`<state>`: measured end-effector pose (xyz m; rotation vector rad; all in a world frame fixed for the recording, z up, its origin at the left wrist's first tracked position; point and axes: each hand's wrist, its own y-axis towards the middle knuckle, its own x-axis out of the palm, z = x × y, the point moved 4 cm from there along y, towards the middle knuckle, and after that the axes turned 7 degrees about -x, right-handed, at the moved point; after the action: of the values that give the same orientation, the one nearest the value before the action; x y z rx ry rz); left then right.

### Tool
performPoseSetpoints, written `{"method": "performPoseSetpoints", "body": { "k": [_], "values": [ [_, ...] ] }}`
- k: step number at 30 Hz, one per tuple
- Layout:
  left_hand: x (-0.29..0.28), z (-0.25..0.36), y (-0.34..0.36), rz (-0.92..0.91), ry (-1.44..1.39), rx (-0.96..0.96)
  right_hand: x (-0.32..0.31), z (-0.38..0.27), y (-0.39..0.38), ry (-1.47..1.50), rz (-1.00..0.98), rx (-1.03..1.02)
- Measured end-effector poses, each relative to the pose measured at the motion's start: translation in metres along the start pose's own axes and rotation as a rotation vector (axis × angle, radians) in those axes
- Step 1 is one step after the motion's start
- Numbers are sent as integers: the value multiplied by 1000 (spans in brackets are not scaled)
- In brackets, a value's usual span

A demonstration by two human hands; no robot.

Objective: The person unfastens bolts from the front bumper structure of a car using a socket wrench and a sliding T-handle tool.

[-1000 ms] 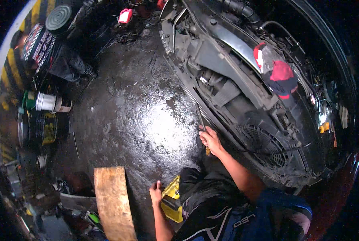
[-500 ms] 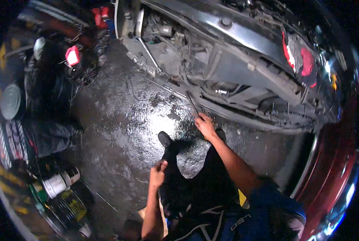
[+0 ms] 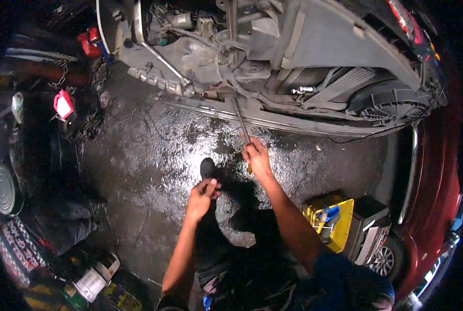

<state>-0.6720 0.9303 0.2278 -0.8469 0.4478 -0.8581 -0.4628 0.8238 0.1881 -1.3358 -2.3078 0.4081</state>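
My right hand (image 3: 257, 157) is closed around the lower end of a slim dark metal bar tool (image 3: 241, 120), which points up and away toward the car's stripped front end (image 3: 273, 116). The tool's far end overlaps the long lower edge there; whether it touches I cannot tell. My left hand (image 3: 203, 198) is in front of me with thumb and fingers pinched together; anything in them is hidden. Inside the car's front a small shiny metal piece (image 3: 303, 90) lies to the right of the tool. A long chrome rod (image 3: 164, 62) slants across the left part.
A yellow bin (image 3: 342, 233) with blue and other items stands at my right, beside a dark box. Beyond it is a dark red car (image 3: 433, 192). At left are a pink-rimmed lamp (image 3: 63, 105), a ribbed round disc (image 3: 4, 189) and a whitish bucket (image 3: 92, 282). The dark floor (image 3: 138, 155) glistens.
My view has turned and moved right, bringing the yellow bin into sight. The right hand still grips the bar tool, which now points more upright. My left hand has come up and its fingers show more.
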Motion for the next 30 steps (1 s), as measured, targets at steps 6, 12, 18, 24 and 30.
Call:
{"method": "performPoseSetpoints", "body": {
  "k": [6, 12, 18, 24, 30],
  "values": [
    [53, 50, 184, -20, -234, 257, -15, 60, 24, 24, -38, -192],
    [52, 28, 254, -112, -664, 294, -12, 110, 44, 275, -53, -321],
    [35, 37, 273, -167, -512, 506, 1, 133, 45, 341, -150, -500],
    [54, 26, 257, -172, -413, 579, 4, 144, 59, 209, -119, -586],
    [55, 35, 238, -114, -274, 569, 18, 128, 49, 879, -417, -395]
  ]
}}
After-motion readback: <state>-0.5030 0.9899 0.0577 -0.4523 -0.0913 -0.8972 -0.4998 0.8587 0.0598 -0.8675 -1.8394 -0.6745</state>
